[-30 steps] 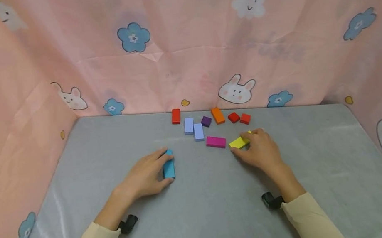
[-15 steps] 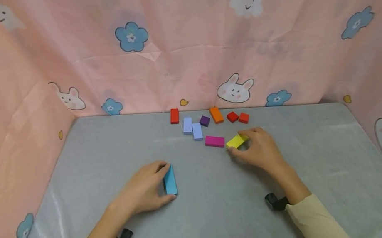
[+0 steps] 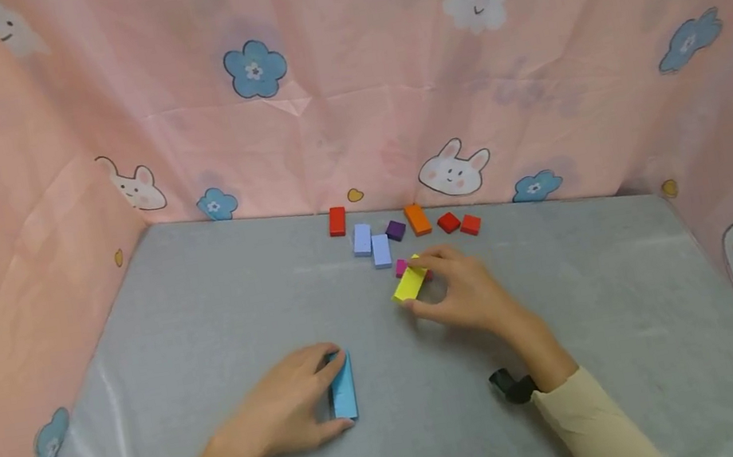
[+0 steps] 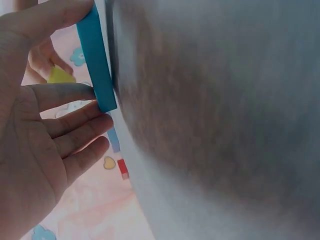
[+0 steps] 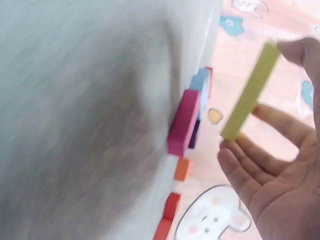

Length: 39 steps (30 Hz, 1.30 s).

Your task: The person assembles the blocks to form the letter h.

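Note:
My left hand [image 3: 294, 404] pinches a light blue block [image 3: 343, 388] lengthwise between thumb and fingers, low at the table's front middle. In the left wrist view the blue block [image 4: 97, 60] stands close to the grey surface. A yellow block [image 3: 410, 283] is held by its ends in my right hand [image 3: 468, 294]. It is raised clear of the table, as the right wrist view shows of the yellow block [image 5: 250, 92]. From the head it overlaps a magenta block [image 3: 401, 267], which lies flat and is partly hidden.
Behind the hands lie two pale blue blocks [image 3: 381, 251], a purple block [image 3: 396, 231], an orange block [image 3: 418, 220], a red block [image 3: 337, 221] and two small red blocks [image 3: 471, 225]. A pink patterned curtain [image 3: 351, 134] rises along the grey table's [image 3: 170, 318] back and sides.
My left hand has drawn the light blue block toward the front edge. The right hand has lifted the yellow block and carried it left, over the magenta one.

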{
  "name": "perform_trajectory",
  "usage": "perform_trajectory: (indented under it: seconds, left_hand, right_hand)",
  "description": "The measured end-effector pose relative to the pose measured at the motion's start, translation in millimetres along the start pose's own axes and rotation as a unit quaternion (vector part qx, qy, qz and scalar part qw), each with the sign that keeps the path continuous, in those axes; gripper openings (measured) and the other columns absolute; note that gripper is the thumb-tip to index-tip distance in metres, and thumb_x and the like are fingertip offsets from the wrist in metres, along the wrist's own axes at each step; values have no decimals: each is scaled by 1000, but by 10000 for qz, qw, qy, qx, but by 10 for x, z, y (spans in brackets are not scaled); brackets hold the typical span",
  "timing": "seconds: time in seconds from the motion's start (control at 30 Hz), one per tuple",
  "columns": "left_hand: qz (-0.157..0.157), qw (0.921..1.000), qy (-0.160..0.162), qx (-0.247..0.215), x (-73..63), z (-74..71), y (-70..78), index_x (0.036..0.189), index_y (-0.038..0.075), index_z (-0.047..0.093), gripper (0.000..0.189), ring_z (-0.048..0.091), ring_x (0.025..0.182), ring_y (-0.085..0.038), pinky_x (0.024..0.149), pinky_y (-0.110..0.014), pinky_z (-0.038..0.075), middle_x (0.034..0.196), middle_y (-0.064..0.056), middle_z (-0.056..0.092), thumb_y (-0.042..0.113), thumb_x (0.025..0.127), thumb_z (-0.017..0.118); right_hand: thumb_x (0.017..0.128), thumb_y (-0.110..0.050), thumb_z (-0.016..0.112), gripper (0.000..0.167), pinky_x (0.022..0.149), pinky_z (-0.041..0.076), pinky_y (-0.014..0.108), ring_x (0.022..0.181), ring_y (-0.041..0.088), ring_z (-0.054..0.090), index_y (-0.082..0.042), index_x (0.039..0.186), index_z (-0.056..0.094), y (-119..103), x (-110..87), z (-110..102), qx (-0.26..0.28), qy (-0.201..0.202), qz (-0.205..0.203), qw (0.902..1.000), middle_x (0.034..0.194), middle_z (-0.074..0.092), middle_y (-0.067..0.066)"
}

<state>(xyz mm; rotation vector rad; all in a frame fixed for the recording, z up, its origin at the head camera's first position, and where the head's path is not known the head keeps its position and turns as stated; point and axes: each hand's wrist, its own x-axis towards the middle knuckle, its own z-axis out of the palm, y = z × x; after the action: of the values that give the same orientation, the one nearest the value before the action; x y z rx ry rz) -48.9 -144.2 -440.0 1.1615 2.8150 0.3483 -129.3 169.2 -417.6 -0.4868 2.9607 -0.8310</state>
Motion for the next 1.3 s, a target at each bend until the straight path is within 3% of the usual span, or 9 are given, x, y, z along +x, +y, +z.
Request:
perform_trajectory:
  seconds: [0.2,0.5,0.8,1.1,1.3]
  left_hand:
    - [-41,9999,51,80,-17,73,105,148,1,59,84,60,137,-28,116,-44,52,148,-13,60,54,87,83]
    - [-59,9986,356,383,-158,77,233,141,-3,65,81,59,140,-32,118,-46,51,152,-18,58,48,83,89]
    - [12,9970,543,548,-166,120,282,136,0,69,66,65,134,-26,114,-40,54,146,-12,65,40,87,88]
    - [-31,9988,374,319,-140,84,290,138,0,68,65,65,135,-25,113,-41,55,149,-12,64,37,88,87]
    - [-70,9986,428,311,-157,65,287,136,-1,69,64,65,134,-26,112,-42,56,149,-13,64,35,87,88]
  right_hand:
    - [84,-41,84,63,101,62,49,124,28,65,-14,139,71,-152,99,85,81,-338,-600,9976,140,66,10]
    - [87,-46,81,65,107,60,49,134,28,61,-15,142,68,-396,218,315,223,-915,-830,9921,148,62,10]
    - [88,-45,83,69,111,58,44,132,24,61,-14,146,64,-466,280,521,365,-1053,-1050,9882,147,62,6]
    - [88,-44,83,67,117,53,45,137,28,60,-11,143,67,-523,275,627,170,-1168,-1395,9832,150,62,9]
    - [89,-44,83,67,119,50,44,140,27,58,-11,145,66,-573,279,659,-16,-1351,-1481,9797,153,60,9]
